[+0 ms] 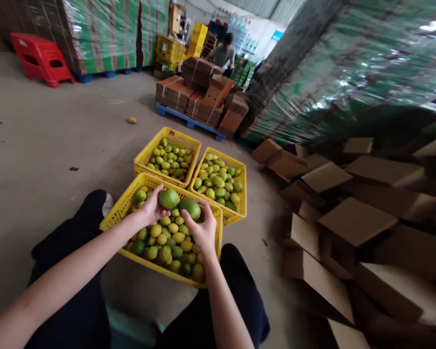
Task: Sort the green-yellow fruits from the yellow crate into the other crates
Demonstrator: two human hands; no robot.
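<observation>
My left hand [153, 207] is closed around a large green lemon [169, 198], held above the near yellow crate [111, 220]. Beside it, my right hand [204, 225] grips a second green lemon [190, 209] between thumb and fingers. Below both hands, yellow and green lemons [164, 254] fill much of the near crate, which sits between my knees. Two more yellow crates touch or nearly touch its far side: the far left crate [141, 161] and the far right crate [243, 194]. Both hold lemons of mixed green and yellow.
Open cardboard boxes [358, 220] lie heaped on the right. Ahead, a blue pallet [191, 123] bears bundled flat cartons. A red stool [41, 58] stands far left, and one lemon [131, 120] lies on the floor. Another person [223, 54] is in the background near wrapped stacks.
</observation>
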